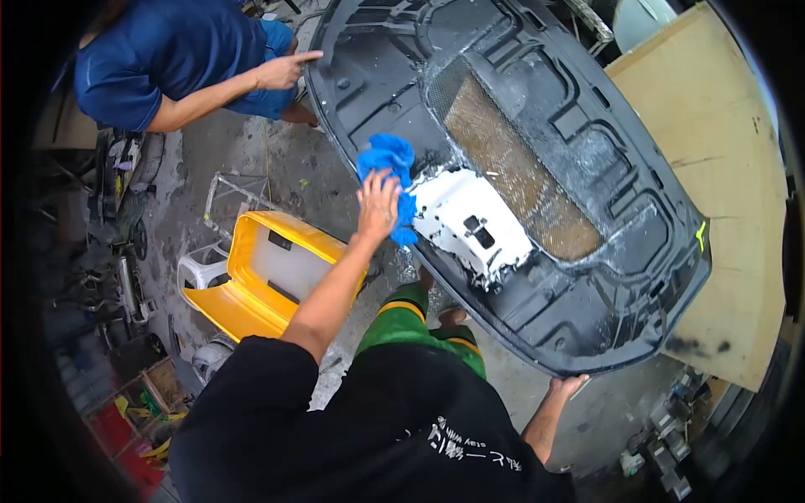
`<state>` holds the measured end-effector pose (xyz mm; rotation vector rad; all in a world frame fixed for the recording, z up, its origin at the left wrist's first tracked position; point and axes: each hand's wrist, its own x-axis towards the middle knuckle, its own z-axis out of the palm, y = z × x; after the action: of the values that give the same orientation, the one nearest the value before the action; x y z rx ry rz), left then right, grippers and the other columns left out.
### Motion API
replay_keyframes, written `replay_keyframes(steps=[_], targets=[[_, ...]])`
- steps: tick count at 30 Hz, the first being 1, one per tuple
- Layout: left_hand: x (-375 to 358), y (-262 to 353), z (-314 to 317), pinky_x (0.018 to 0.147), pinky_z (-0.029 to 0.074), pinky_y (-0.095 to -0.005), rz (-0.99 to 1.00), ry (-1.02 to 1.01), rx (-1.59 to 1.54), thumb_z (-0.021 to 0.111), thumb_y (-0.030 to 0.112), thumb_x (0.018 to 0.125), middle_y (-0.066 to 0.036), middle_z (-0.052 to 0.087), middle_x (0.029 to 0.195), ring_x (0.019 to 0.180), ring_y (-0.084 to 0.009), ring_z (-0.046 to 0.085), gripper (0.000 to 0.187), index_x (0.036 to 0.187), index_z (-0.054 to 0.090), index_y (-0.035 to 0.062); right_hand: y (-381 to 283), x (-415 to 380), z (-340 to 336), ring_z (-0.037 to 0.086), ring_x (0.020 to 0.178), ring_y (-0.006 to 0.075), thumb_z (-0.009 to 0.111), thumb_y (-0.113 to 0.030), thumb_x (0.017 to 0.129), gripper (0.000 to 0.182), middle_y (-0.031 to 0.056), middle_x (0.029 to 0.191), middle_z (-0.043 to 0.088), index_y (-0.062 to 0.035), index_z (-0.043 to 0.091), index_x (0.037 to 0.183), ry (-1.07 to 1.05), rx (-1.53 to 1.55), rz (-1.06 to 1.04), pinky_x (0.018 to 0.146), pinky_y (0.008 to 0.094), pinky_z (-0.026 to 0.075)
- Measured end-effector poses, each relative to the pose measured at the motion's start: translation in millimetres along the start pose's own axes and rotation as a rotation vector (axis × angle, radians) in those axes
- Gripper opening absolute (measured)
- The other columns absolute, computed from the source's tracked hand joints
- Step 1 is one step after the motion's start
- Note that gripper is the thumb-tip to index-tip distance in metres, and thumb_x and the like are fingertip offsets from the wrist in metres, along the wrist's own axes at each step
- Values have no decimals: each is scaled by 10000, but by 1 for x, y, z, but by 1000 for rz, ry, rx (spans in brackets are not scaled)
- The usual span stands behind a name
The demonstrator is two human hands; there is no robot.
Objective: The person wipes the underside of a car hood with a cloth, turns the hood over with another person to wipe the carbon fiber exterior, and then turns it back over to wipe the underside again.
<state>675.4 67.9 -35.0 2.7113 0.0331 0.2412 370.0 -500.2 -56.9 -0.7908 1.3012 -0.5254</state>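
A large black car hood point(579, 314), underside up, spans the view. Bonded to it near my side is a white patch point(453, 205) with ragged edges and dark openings. My left hand point(380, 205) presses a crumpled blue cloth point(388, 155) against the hood's near-left edge, beside the white patch. Lower right, my right hand point(568, 386) grips the hood's rim, its fingers partly hidden beneath it. A mesh-like brown section point(511, 159) runs through the hood's middle.
Another person in a blue shirt point(193, 50) stands at upper left, a hand point(281, 72) pointing at the hood's edge. A yellow box-like shell point(243, 310) lies near a white stool point(201, 270). A wooden board point(713, 168) stands at right. Metal parts point(127, 289) clutter the left.
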Motion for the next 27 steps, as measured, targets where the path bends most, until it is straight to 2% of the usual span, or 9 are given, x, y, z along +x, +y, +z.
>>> replay_keyframes(steps=[3,6,9,11,13,16,19,22,27], targets=[[-61,28,3,992,377,-536,-7,27,-136,539,206,982,-115,554,1266,1228,-376,465,191,1112,613,87,-4,-15,8,335,1422,384,210,-649,1004,814,154,1582,295,-32,274,1532,-93,20,9,1169,571,305],[-113,63,3,950,392,-514,-19,-36,-256,539,182,978,-137,565,1180,1136,-375,497,155,1067,607,75,-6,-15,1,304,1447,337,323,-569,1030,750,141,1593,284,-7,276,1524,-93,55,-3,1193,505,272],[-123,90,-27,907,434,-428,0,-106,-446,582,181,963,-150,609,1012,961,-347,583,175,1036,612,26,-8,-11,-7,307,1449,314,333,-593,1021,758,125,1602,271,-42,268,1537,-155,94,8,1196,501,265],[-117,101,-45,884,471,-405,-93,-34,-616,615,193,953,-162,621,1021,979,-354,606,213,1070,623,15,-10,-15,-12,319,1446,301,293,-553,1044,672,77,1597,297,-93,297,1535,-217,61,15,1187,511,269],[-100,103,-59,871,498,-406,-18,100,-517,640,206,945,-181,624,1043,979,-361,625,251,1097,629,6,-8,-14,-22,339,1431,291,368,-598,1012,736,64,1595,300,-93,281,1540,-232,39,5,1179,528,264],[-86,107,-39,842,505,-450,100,120,-312,629,204,945,-212,604,1066,945,-394,628,257,1107,609,5,-15,-9,-34,390,1387,329,481,-653,950,880,133,1572,314,-41,254,1540,-232,-182,29,1090,527,398],[-119,131,-11,786,509,-502,62,-41,-72,589,223,960,-222,586,1056,939,-433,623,252,1102,581,16,-23,-3,-40,525,1212,363,583,-633,911,850,159,1475,415,-8,365,1444,-56,-427,5,953,515,503],[-161,176,10,689,522,-540,89,-176,3,545,248,964,-208,591,1004,797,-447,631,201,1016,568,55,-32,11,-47,612,929,275,732,-434,889,565,133,1168,582,-3,499,1171,-154,-357,-9,802,452,548],[-227,261,37,642,522,-532,329,-356,-166,555,220,948,-203,611,964,747,-433,631,170,945,578,51,-39,11,-49,613,880,224,727,-390,903,422,66,948,608,-49,539,1064,-181,-339,24,779,424,535]])
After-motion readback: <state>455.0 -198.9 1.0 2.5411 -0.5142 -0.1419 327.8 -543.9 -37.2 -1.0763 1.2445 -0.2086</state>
